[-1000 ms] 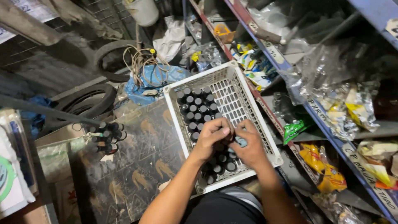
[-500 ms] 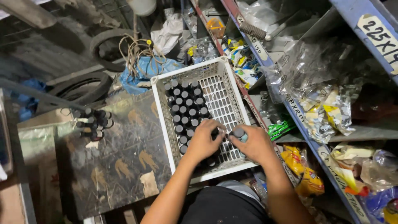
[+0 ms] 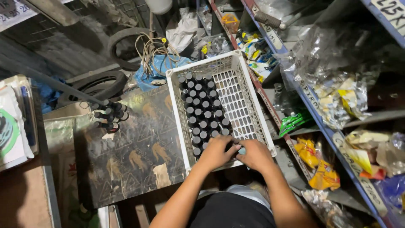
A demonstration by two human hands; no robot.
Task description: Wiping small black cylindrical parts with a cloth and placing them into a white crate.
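Note:
A white plastic crate [image 3: 249,99] lies on a dark patterned board [image 3: 135,147]. Its left half is packed with rows of small dark bottles with pale caps [image 3: 202,105]. Both my hands are at the crate's near end. My left hand [image 3: 216,152] rests on the nearest bottles with its fingers curled over them. My right hand [image 3: 253,154] is closed around a small bottle with a bluish cap, pressed against the left hand. The bottles under my hands are hidden.
A small cluster of the same dark bottles [image 3: 109,115] stands on the board's far left. Shelves with packets and bags [image 3: 337,97] run along the right. Rubber tyres [image 3: 101,82], a blue bag with cord [image 3: 156,63] and stacked papers [image 3: 17,122] lie at the back and left.
My hands have stayed together at the near end of the crate. The camera view shifted, so the crate and hands sit lower and further right in the picture.

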